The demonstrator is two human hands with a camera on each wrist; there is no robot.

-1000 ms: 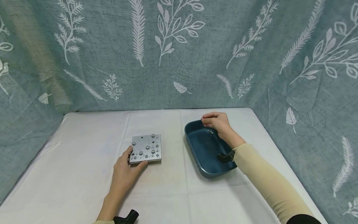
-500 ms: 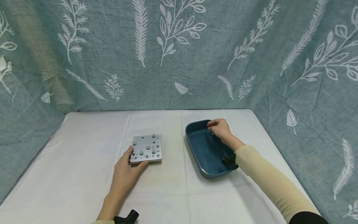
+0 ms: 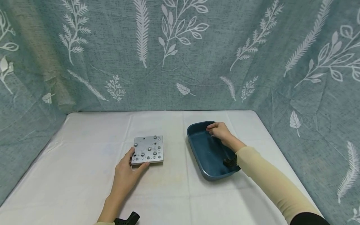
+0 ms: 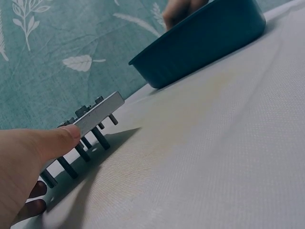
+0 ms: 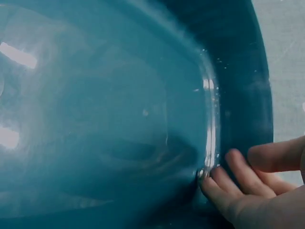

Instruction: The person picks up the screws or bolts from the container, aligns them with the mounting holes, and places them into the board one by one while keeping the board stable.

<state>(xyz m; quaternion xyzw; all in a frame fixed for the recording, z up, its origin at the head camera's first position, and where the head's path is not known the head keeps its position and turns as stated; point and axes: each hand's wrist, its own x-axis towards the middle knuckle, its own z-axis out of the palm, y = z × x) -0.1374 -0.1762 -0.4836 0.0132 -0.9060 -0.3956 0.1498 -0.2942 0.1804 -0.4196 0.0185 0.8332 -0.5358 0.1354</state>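
My left hand (image 3: 126, 175) grips the near left corner of a square silver metal plate (image 3: 147, 150), thumb along its front edge. Several bolts (image 3: 149, 149) show their heads on top. In the left wrist view, their threaded shanks (image 4: 100, 138) stick out beneath the plate (image 4: 102, 112), over the cloth. At the right, my right hand (image 3: 222, 132) reaches into the far end of a dark blue tray (image 3: 194, 147). Its bent fingers (image 5: 217, 191) touch the tray's inner corner beside a tiny shiny piece (image 5: 201, 173), too small to identify. The thumb (image 5: 274, 156) stands apart from the fingertips.
A white cloth (image 3: 171, 193) covers the table. Behind and at both sides hangs a grey-green curtain (image 3: 126, 56) with white leaf prints. The tray's raised wall (image 4: 200, 47) stands to the right of the plate.
My right hand has moved from the tray's far rim down into the tray, its fingers lower now. The left hand and the plate keep their place.
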